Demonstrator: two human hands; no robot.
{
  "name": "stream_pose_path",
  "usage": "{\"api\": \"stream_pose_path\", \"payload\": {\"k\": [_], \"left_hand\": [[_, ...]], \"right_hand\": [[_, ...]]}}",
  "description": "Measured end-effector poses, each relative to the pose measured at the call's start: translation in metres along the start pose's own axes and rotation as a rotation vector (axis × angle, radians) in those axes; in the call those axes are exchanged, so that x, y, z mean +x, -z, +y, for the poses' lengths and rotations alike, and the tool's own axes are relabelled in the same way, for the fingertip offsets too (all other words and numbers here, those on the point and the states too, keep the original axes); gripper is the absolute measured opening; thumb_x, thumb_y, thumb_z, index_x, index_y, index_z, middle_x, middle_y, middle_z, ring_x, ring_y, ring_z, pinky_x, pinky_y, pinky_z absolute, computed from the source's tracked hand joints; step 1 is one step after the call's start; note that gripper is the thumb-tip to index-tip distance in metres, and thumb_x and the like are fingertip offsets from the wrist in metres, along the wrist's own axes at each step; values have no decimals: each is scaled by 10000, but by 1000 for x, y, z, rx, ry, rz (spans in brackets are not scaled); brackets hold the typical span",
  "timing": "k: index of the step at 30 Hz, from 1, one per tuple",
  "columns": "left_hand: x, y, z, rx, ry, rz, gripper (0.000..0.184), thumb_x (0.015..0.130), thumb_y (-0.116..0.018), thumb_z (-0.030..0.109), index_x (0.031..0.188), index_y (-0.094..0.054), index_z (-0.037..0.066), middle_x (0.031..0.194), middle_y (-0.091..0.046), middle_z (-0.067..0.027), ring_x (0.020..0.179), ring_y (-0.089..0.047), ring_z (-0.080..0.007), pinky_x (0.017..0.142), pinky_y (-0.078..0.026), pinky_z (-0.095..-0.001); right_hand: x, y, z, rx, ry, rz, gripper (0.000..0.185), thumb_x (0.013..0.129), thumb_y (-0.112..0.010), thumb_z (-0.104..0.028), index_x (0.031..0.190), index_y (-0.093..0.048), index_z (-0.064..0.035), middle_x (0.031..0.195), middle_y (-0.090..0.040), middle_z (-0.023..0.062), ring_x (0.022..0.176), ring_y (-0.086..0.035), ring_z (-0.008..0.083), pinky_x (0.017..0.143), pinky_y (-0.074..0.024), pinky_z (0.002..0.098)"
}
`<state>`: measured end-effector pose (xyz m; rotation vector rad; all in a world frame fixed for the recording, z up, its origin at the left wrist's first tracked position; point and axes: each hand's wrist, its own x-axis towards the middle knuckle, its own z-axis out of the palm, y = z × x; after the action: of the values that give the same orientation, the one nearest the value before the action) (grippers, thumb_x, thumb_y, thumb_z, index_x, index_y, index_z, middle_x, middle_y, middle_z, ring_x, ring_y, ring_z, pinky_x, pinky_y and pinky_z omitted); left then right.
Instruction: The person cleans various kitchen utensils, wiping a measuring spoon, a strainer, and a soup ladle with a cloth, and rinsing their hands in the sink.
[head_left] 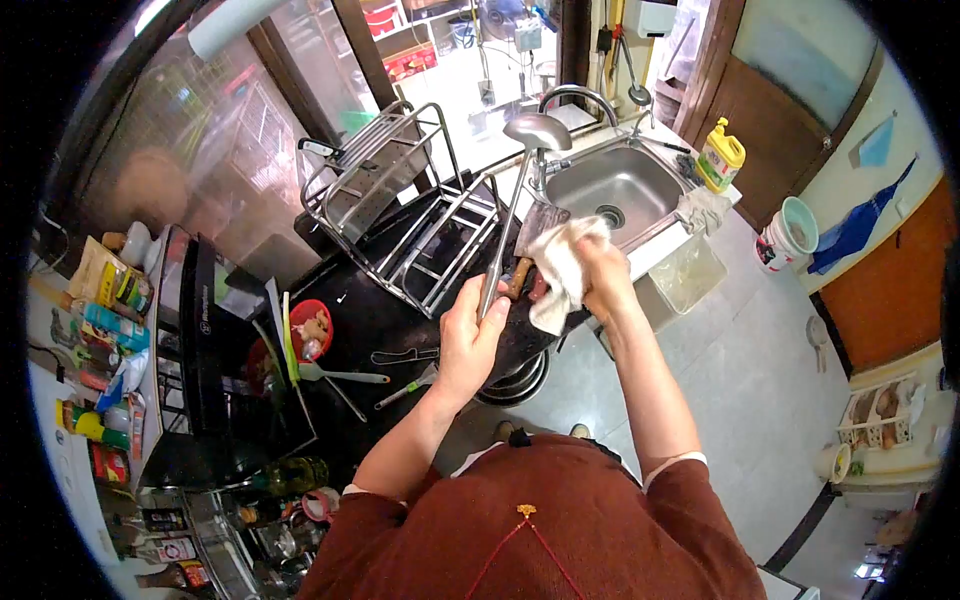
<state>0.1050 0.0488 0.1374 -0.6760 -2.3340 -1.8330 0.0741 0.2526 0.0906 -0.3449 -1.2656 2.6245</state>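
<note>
My left hand (466, 338) is closed around the lower handle of a metal ladle (538, 131), which is held upright with its bowl at the top. My right hand (606, 275) grips a whitish cloth (560, 268) that hangs from the fingers, just right of the ladle's handle. Between and beyond the hands, a cleaver (539, 224) with a wooden handle lies on the dark counter (360, 290), partly covered by the cloth. Whether the cloth touches the ladle or the cleaver, I cannot tell.
A metal dish rack (440, 250) stands behind my left hand. The steel sink (640, 180) is at the back right, beside a yellow bottle (721, 157). A red bowl (312, 330), a spatula (345, 375) and a peeler-like tool (408, 388) lie on the left. A bucket (787, 235) stands on the floor.
</note>
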Motion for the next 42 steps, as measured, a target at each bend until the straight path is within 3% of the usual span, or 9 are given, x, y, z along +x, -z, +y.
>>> {"api": "stream_pose_path", "payload": {"k": [5, 9, 14, 23, 28, 32, 37, 39, 42], "left_hand": [[-3, -14, -12, -43, 99, -82, 232, 952, -457, 194, 1033, -555, 0, 632, -468, -31, 586, -440, -95, 545, -379, -263], [-8, -35, -28, -154, 168, -81, 230, 953, -431, 164, 1045, -564, -1, 624, -441, -23, 575, -425, -94, 531, -363, -262], [3, -44, -30, -215, 131, -77, 243, 976, -389, 189, 1044, -556, 26, 628, -401, 39, 524, -342, -38, 453, -286, -198], [2, -49, -33, 54, -78, 175, 129, 871, -536, 55, 973, -572, -15, 642, -544, -112, 546, -524, -172, 537, -429, -313], [1, -44, -22, 71, -122, 106, 197, 843, -575, 41, 1033, -586, -6, 732, -572, -66, 628, -517, -119, 582, -431, -273], [-5, -48, -30, 129, -137, 138, 195, 841, -580, 41, 1028, -585, -17, 723, -560, -47, 632, -515, -121, 592, -434, -270], [-8, -47, -43, -200, 167, -26, 170, 909, -528, 113, 1008, -574, -18, 670, -516, -11, 532, -447, -110, 493, -380, -246], [3, -46, -42, -939, 502, -100, 178, 958, -466, 170, 922, -568, 29, 637, -436, 32, 480, -303, -29, 428, -239, -175], [6, -42, -45, -1118, 597, -175, 194, 961, -469, 210, 933, -550, 36, 679, -480, 9, 491, -352, -41, 425, -271, -174]], "right_hand": [[-1, -36, -37, 717, -36, -211, 496, 922, -452, -454, 1218, -481, -57, 1220, -539, 115, 1164, -490, 278, 1033, -332, 472], [-9, -58, -39, 725, 20, -333, 572, 928, -359, -512, 1251, -445, -48, 1226, -530, 138, 1216, -431, 315, 1071, -245, 512], [-13, -53, -4, 378, 40, -211, 369, 944, -474, -256, 1223, -452, -15, 1138, -567, 112, 1031, -568, 253, 914, -455, 406], [-38, -48, 16, -528, 364, -177, 298, 883, -515, -89, 1171, -509, -13, 1038, -578, 24, 908, -517, 99, 781, -428, 247], [-11, -57, -11, -247, 401, 17, 263, 881, -522, -128, 1105, -559, 5, 925, -626, 60, 833, -579, 141, 744, -468, 283], [1, -56, -21, 150, 335, -8, 251, 921, -499, -122, 1130, -547, 7, 1055, -594, 94, 942, -568, 184, 804, -464, 322], [-3, -47, -6, 223, 217, -90, 272, 915, -508, -130, 1152, -510, 4, 1051, -595, 79, 969, -577, 194, 851, -477, 347], [-19, -48, 9, -30, 59, -164, 272, 911, -529, -155, 1140, -523, -9, 1048, -596, 66, 969, -570, 169, 835, -471, 327], [-23, -34, 16, -50, 87, -267, 278, 902, -555, -176, 1131, -530, -19, 1045, -595, 53, 952, -564, 146, 814, -463, 302]]}}
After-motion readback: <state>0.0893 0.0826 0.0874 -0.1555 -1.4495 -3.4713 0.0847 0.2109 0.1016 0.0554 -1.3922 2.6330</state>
